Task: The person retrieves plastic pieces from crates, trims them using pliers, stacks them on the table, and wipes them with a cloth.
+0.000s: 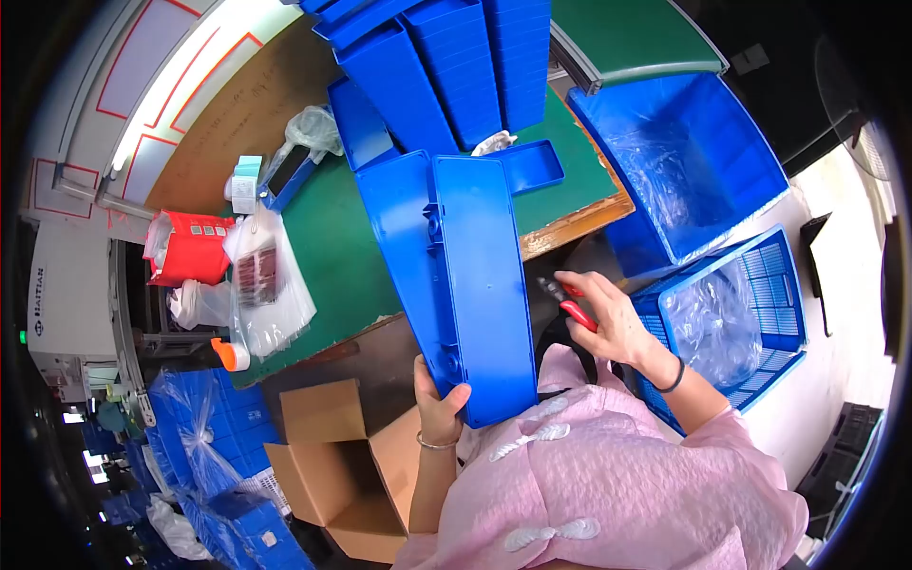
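Here, rather, we hold the long blue plastic bin by its near left edge, our left hand closed on it with the thumb on top, while our right hand, just right of the bin, curls partly around red-handled cutters whose tips point toward it. Lengthwise, the bin runs from our pink textured clothing up toward the green tabletop, leaning slightly left at its far end. Smooth, glossy and narrow, it shows 1 flat rectangular face beside small moulded ribs.
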Demonstrator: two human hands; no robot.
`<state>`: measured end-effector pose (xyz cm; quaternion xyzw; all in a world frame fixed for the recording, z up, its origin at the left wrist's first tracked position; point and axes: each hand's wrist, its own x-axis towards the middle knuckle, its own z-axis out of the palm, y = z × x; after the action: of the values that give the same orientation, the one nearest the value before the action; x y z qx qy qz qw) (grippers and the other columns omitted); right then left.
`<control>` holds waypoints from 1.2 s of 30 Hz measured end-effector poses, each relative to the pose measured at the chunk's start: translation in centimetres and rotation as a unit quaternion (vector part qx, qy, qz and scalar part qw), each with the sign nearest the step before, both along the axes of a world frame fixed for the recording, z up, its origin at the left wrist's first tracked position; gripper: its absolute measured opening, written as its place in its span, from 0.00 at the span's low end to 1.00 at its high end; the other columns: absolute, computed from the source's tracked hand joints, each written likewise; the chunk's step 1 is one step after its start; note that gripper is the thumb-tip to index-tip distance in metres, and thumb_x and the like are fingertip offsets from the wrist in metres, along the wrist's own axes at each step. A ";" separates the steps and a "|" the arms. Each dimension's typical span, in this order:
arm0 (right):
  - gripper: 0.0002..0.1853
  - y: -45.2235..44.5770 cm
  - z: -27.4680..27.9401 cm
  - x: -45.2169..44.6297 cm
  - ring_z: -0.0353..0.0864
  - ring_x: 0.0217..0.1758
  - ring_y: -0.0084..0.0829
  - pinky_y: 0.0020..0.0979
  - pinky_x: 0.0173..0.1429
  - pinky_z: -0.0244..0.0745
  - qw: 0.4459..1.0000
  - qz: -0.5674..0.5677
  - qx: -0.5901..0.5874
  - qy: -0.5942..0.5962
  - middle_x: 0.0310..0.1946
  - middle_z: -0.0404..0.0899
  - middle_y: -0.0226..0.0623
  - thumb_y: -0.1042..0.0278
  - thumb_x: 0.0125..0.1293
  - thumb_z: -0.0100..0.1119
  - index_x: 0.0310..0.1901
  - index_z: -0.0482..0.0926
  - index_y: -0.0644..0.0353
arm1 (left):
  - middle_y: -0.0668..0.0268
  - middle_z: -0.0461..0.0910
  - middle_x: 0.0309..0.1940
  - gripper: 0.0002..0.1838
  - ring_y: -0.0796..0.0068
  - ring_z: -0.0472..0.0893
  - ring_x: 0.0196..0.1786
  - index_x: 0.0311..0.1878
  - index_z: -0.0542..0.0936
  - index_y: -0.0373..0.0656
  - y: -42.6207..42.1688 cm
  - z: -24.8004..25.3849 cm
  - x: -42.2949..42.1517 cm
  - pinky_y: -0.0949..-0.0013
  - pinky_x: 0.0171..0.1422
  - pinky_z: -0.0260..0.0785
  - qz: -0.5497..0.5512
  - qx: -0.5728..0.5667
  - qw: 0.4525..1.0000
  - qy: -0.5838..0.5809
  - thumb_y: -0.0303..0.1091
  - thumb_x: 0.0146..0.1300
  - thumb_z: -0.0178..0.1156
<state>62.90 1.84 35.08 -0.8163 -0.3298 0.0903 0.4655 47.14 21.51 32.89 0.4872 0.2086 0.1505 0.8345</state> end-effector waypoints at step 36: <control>0.25 2.6 3.2 1.9 0.68 0.39 0.30 0.26 0.46 0.64 0.992 -0.002 0.127 0.021 0.35 0.67 0.38 0.74 0.46 0.52 0.52 0.69 0.59 | 0.66 0.66 0.39 0.34 0.78 0.68 0.42 0.45 0.61 0.39 1.0 1.7 0.1 0.74 0.48 0.62 -0.005 0.161 0.986 -0.040 0.36 0.37 0.71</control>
<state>64.76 4.40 38.31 -0.7490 -0.3273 0.0636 0.5726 47.27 22.55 34.61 0.6095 0.1455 0.1977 0.7538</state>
